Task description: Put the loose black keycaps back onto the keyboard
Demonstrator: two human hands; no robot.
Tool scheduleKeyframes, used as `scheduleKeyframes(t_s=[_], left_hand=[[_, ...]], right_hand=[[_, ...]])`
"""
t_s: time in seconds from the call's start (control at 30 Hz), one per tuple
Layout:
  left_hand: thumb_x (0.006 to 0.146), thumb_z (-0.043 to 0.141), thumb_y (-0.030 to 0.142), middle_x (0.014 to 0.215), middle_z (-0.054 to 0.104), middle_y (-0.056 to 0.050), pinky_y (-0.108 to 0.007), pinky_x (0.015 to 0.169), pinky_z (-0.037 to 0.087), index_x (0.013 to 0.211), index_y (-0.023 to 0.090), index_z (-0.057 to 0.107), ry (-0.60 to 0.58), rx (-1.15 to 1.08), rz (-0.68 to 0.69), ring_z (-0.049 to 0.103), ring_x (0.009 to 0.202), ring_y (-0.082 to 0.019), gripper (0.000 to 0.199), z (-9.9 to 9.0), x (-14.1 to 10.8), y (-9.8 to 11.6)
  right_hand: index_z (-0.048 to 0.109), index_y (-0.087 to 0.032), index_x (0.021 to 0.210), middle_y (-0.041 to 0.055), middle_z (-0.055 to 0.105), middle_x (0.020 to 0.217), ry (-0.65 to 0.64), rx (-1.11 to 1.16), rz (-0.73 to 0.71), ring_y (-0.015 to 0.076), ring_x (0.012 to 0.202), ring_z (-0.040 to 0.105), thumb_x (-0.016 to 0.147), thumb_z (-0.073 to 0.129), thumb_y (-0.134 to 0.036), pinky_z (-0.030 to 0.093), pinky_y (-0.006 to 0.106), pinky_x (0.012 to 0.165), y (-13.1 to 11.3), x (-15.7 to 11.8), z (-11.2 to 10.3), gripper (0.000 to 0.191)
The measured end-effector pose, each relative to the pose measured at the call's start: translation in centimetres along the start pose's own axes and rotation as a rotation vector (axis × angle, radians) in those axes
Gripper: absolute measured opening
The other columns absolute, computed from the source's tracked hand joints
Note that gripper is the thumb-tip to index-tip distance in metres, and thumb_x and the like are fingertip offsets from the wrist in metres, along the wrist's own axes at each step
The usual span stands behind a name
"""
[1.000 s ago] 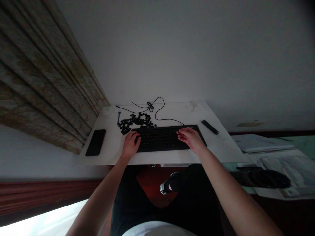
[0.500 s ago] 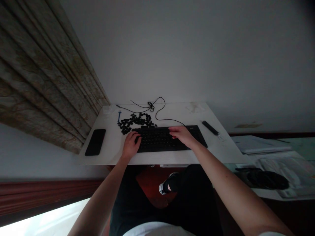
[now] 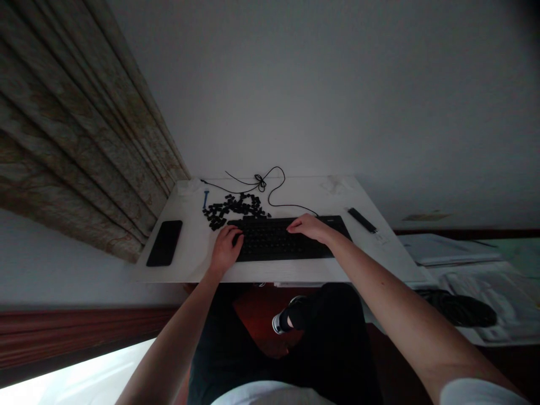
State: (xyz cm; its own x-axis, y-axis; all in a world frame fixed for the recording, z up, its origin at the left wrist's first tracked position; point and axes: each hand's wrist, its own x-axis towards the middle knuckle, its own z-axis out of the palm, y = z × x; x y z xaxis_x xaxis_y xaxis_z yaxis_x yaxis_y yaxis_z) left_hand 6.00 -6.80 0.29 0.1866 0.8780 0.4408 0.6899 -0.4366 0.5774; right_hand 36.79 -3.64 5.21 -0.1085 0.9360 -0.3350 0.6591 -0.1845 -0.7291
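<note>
A black keyboard (image 3: 270,242) lies flat on the white desk, its keys too dark to tell apart. My left hand (image 3: 225,247) grips the keyboard's left end, fingers curled at the upper corner and thumb on the edge. Over the right-of-middle part of the keys is my right hand (image 3: 311,228), fingertips pinched together and pointing left. Whatever is between those fingertips, if anything, is too small to make out. Behind the keyboard's left half, loose black keycaps (image 3: 232,208) lie in a scattered heap.
A thin black cable (image 3: 276,198) loops across the back of the desk (image 3: 295,271). At the left lies a black phone (image 3: 164,243), with a small blue tool (image 3: 206,199) beside the keycaps. A dark-handled tool (image 3: 361,220) lies at the right.
My right hand has shifted slightly to the left over the keys, and its fingers have drawn together into a pinch. My left hand keeps its place on the keyboard's end.
</note>
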Motion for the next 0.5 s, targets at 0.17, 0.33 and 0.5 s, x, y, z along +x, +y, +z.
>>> scheduleKeyframes(t_s=[0.17, 0.33, 0.5], left_hand=[[0.093, 0.055, 0.027, 0.113, 0.062, -0.007, -0.042, 0.104, 0.047, 0.100, 0.021, 0.066, -0.005, -0.001, -0.008, 0.059, 0.112, -0.023, 0.014, 0.0, 0.0, 0.0], [0.093, 0.055, 0.026, 0.114, 0.062, -0.007, -0.043, 0.105, 0.046, 0.100, 0.022, 0.066, -0.010, -0.010, -0.008, 0.058, 0.114, -0.023, 0.014, 0.0, 0.0, 0.0], [0.093, 0.056, 0.026, 0.114, 0.062, -0.007, -0.043, 0.105, 0.046, 0.100, 0.022, 0.066, -0.008, -0.007, -0.013, 0.058, 0.113, -0.023, 0.013, 0.0, 0.0, -0.1]], right_hand=[[0.080, -0.019, 0.078, 0.0059, 0.077, 0.081, -0.013, -0.031, 0.020, 0.0214, 0.081, 0.069, 0.074, 0.076, -0.020, 0.049, 0.031, 0.077, -0.2, 0.4, 0.1, 0.006], [0.079, -0.019, 0.075, 0.0041, 0.076, 0.077, -0.012, -0.069, 0.009, 0.0194, 0.077, 0.068, 0.074, 0.075, -0.019, 0.046, 0.028, 0.071, -0.1, 0.8, 0.4, 0.004], [0.076, -0.017, 0.071, 0.0045, 0.073, 0.070, 0.023, -0.197, 0.018, 0.0185, 0.070, 0.065, 0.072, 0.077, -0.019, 0.043, 0.028, 0.064, -0.2, 1.1, 0.6, 0.003]])
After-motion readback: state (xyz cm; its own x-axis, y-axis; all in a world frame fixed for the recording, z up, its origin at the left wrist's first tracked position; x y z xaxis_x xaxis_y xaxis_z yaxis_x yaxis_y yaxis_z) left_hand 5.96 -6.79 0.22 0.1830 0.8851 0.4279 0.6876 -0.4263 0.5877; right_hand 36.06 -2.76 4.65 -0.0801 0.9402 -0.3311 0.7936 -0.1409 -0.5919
